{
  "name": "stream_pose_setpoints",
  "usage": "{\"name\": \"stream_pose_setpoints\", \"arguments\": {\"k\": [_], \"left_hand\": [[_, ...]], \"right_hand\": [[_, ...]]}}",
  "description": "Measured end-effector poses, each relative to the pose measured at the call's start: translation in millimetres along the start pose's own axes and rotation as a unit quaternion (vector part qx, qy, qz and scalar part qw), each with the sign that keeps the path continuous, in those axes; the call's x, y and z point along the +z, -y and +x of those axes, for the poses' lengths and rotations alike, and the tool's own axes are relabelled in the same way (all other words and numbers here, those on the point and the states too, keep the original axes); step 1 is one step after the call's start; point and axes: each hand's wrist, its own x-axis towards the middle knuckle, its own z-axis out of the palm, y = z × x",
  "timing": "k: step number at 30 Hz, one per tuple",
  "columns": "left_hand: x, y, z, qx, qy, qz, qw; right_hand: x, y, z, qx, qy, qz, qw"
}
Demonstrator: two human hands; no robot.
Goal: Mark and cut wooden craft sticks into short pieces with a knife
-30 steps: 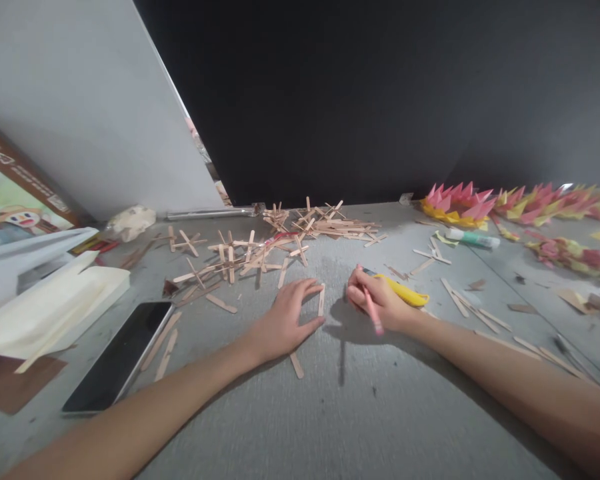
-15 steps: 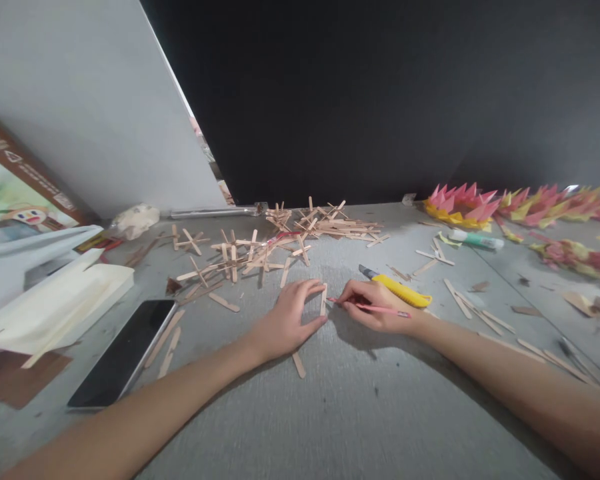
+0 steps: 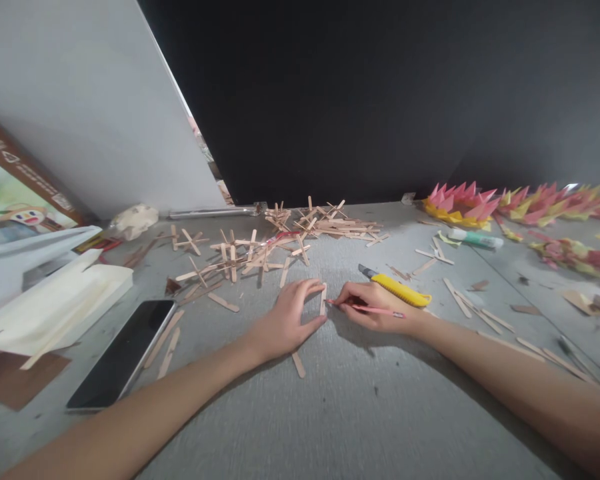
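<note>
My left hand (image 3: pixel 293 319) rests on the grey table, its index finger and thumb at the two ends of a short wooden stick (image 3: pixel 323 300) that lies upright in view. My right hand (image 3: pixel 370 307) grips a pink pencil (image 3: pixel 380 311), whose tip is at the right side of that stick. Another stick (image 3: pixel 299 365) lies just below my left hand. Beyond my right hand lies a yellow cutter knife (image 3: pixel 403 291) with its blade pointing left.
Joined wooden sticks (image 3: pixel 233 257) and a pile of loose ones (image 3: pixel 347 228) lie at the back. A phone (image 3: pixel 123 353) and a white tray (image 3: pixel 80 310) are on the left. Pink and yellow paper pieces (image 3: pixel 463 205), a glue stick (image 3: pixel 476 239) and scattered sticks lie right.
The back end of the pink pencil has shifted slightly left in my right hand. My left hand and the stick have stayed in place.
</note>
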Motion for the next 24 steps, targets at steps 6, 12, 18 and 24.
{"name": "stream_pose_setpoints", "arguments": {"k": [6, 12, 18, 24], "left_hand": [[-0.1, -0.7, 0.4, 0.001, -0.001, -0.002, 1.000], [0.0, -0.5, 0.7, -0.004, 0.003, 0.002, 1.000], [-0.8, -1.7, 0.0, -0.010, 0.006, -0.005, 1.000], [-0.8, -2.6, 0.6, -0.004, 0.002, -0.004, 1.000]], "right_hand": [[0.5, 0.7, 1.5, 0.012, 0.008, 0.011, 1.000], [-0.3, 1.3, 1.0, 0.021, 0.012, 0.007, 1.000], [1.0, -0.4, 0.6, 0.021, 0.008, 0.012, 1.000], [1.2, -1.3, 0.8, 0.030, 0.012, 0.019, 0.999]]}}
